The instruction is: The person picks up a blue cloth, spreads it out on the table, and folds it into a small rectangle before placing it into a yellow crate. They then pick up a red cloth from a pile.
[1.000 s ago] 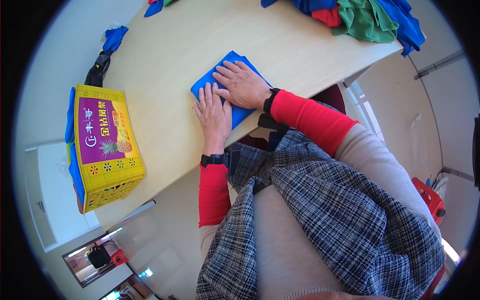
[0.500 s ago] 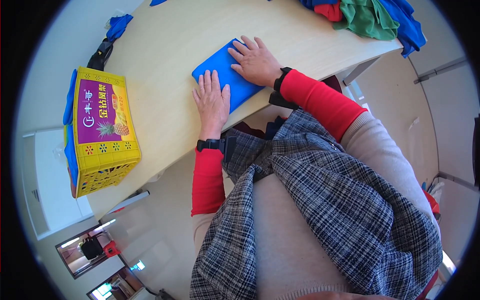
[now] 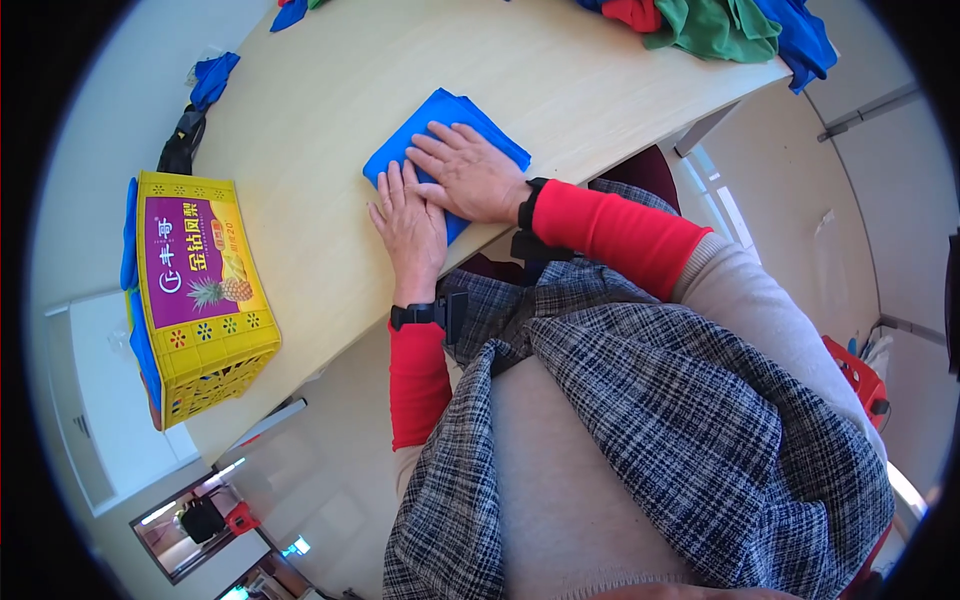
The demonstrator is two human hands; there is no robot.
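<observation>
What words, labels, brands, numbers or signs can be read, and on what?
The only print I can make out is on the yellow crate; wording left out.
Purple panel: large white characters, round emblem.
Same panel: row of yellow characters.
Beside it: small orange-red tag with characters.
Finest print there: too small to read.
Blue cloth: no text visible.

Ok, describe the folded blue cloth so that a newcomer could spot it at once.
Find the pale wood-look table and, on it, the yellow plastic crate. To the crate's right, under the person's left hand and right hand, lies the folded blue cloth. Its flat, neat shape sets it apart from the rumpled heap of blue, red and green cloth at upper right.
</observation>
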